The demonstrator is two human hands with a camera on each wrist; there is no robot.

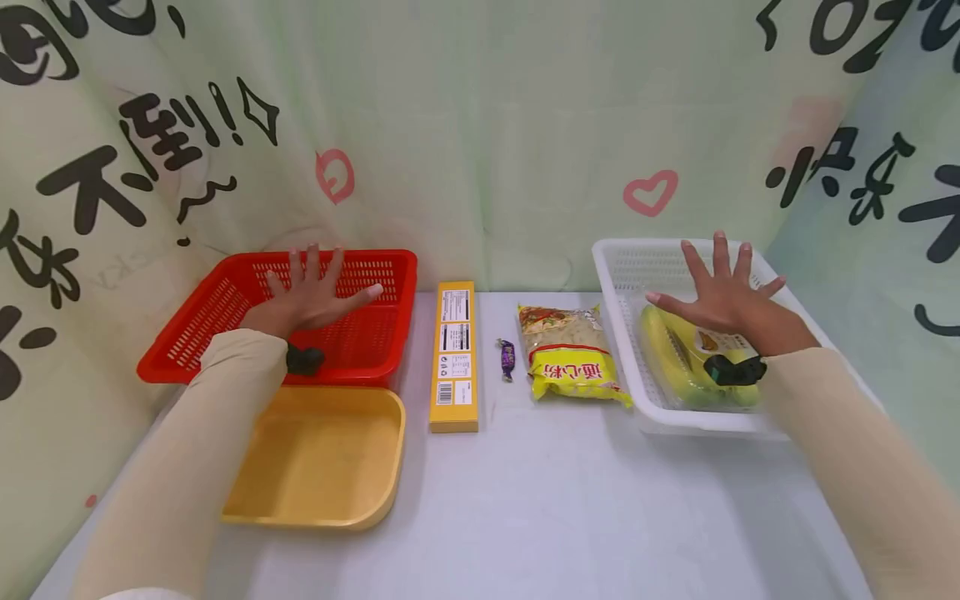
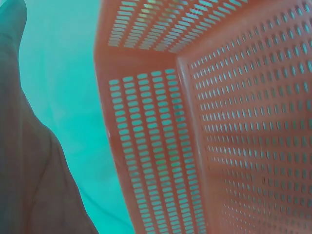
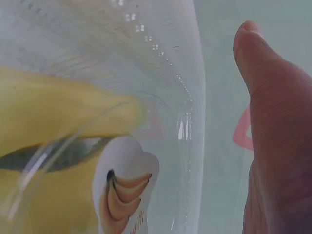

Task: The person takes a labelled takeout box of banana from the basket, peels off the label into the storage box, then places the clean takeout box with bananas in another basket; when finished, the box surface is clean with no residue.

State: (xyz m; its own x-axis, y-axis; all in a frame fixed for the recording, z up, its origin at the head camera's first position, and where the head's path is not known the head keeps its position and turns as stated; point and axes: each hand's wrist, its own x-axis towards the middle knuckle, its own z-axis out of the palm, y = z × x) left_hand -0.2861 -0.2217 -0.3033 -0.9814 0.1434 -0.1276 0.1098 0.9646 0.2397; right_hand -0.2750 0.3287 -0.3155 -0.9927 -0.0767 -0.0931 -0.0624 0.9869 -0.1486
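The left hand (image 1: 311,296) is spread flat with all fingers straight, and it hovers over the red basket (image 1: 225,312) at the far left of the tabletop (image 1: 570,500); this grip holds nothing. If the palm touches the basket, I cannot tell. In the left wrist view only the perforated red wall and a dark edge of the hand (image 2: 29,165) are seen, nothing more.

The right hand (image 1: 723,292) is also open wide, fingers apart, over the white basket (image 1: 622,275) at the far right. It grips nothing. Under it lies a pack of bananas (image 1: 671,354) in clear wrapping, partly hidden by the wrist and a small black device there. The right wrist view shows the bananas (image 3: 58,126) very close and blurred, with a label that cannot be read, and one finger (image 3: 273,97) beside them.

Between the baskets on the tabletop lie a long yellow box (image 1: 454,358), a small purple candy (image 1: 507,358) and a yellow bag of noodles (image 1: 573,354), each apart from the others. A yellow tray (image 1: 322,458) sits just near of the red basket, its left corner covered by the sleeve (image 1: 180,450).
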